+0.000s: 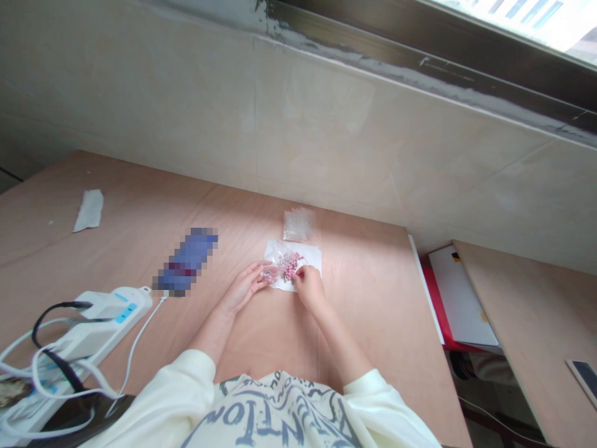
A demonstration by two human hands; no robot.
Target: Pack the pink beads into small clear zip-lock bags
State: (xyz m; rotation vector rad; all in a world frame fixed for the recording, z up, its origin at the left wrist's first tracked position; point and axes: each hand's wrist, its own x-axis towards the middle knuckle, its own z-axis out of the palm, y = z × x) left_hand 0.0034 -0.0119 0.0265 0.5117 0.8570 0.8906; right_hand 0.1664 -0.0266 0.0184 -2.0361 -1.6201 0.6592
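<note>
A small clear plastic bag (278, 254) lies over a white sheet of paper (312, 256), with pinkish pieces inside its lower part. At its left edge is my left hand (243, 287), thumb and fingers closed on the bag. Beside the bag, a loose pile of small pink beads or bead-like pieces (291, 267) rests on the paper. My right hand (310, 287) is at the right of this pile, its thumb and index finger pinched together at the beads. What sits between those fingertips is too small to make out.
A stack of clear plastic bags (297, 224) lies behind the paper. To the left are a blurred-out phone (189, 261) on a white cable, a power strip (119, 317) with tangled cords, and a crumpled tissue (88, 210). A gap separates a second table (536, 311) on the right.
</note>
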